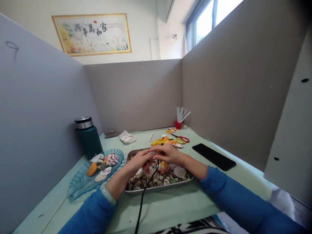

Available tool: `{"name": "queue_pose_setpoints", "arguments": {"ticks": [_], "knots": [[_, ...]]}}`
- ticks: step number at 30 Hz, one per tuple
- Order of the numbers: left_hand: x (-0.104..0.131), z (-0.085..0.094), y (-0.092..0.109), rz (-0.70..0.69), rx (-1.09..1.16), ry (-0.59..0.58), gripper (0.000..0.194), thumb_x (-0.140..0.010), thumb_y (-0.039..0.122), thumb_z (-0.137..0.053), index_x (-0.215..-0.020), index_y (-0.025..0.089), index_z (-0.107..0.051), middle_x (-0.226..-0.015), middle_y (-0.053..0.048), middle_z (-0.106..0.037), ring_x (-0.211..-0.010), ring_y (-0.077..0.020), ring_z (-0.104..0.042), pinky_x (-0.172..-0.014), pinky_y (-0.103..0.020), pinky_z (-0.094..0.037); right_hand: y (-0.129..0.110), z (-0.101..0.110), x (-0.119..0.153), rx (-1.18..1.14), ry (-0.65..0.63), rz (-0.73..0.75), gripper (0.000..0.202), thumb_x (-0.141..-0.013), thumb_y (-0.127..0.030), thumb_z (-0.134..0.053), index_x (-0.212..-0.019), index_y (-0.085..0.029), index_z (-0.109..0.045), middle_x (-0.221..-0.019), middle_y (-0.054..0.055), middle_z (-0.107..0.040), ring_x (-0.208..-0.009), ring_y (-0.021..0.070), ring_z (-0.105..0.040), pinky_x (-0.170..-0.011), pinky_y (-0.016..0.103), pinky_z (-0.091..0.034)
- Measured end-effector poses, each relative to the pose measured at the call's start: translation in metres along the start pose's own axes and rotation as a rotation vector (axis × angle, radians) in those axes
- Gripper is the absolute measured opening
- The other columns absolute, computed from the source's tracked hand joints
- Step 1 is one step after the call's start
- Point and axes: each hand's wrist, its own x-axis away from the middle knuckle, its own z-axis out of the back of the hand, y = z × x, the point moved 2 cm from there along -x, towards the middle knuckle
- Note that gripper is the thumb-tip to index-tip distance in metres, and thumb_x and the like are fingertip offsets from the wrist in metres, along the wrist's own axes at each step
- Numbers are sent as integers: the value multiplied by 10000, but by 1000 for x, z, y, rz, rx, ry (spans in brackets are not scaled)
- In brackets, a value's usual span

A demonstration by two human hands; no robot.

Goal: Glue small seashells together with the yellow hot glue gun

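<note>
My left hand (140, 159) and my right hand (169, 153) meet above a metal tray (158, 189) filled with small seashells. Their fingers are closed together around a reddish shell piece (147, 167), with a pale part showing between the fingertips. Much of that piece is hidden by my fingers. A black cable (143, 195) rises from the near table edge to just below my right hand. Under my hands, an orange-yellow shell (163, 167) and a broad white shell (179, 172) lie among the spotted ones.
At left, a blue glass dish (80, 182) carries several shells beside a dark green bottle (89, 139). Behind the tray are a yellow tool (158, 142), scissors (181, 140) and crumpled tissue (127, 137). A black phone (214, 156) and a red cup of white sticks (178, 125) stand right.
</note>
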Motion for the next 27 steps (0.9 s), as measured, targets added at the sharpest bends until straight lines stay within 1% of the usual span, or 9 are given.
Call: {"name": "queue_pose_setpoints", "arguments": {"ticks": [7, 12, 17, 27], "knots": [[-1, 0, 0, -2, 5, -17, 247, -763, 321, -519, -900, 120, -560, -543, 40, -453, -392, -69, -367, -442, -252, -420, 0, 0, 0, -12, 7, 4, 356, -866, -368, -531, -1145, -152, -579, -556, -37, -534, -492, 74, -456, -518, 167, -336], [0, 0, 0, 12, 7, -8, 256, -749, 333, -543, -898, 126, -564, -541, 39, -454, -406, -70, -378, -451, -245, -418, -2, 1, 0, -13, 6, -2, 353, -866, -359, -531, -1149, -153, -576, -564, -34, -537, -503, 79, -468, -529, 170, -350], [-1, 1, -2, -1, 3, -17, 238, -759, 328, -518, -878, 127, -562, -548, 32, -458, -407, -78, -389, -437, -250, -419, -2, 1, 0, -18, 7, 2, 350, -869, -358, -527, -1152, -157, -576, -567, -34, -536, -505, 78, -472, -532, 170, -353], [0, -1, 0, 1, -31, -20, 217, -754, 289, -489, -859, 112, -559, -509, 40, -443, -385, -73, -356, -436, -256, -428, -2, 1, 0, -20, 1, 6, 352, -876, -370, -513, -1148, -157, -577, -564, -32, -534, -502, 76, -466, -530, 168, -351]]}}
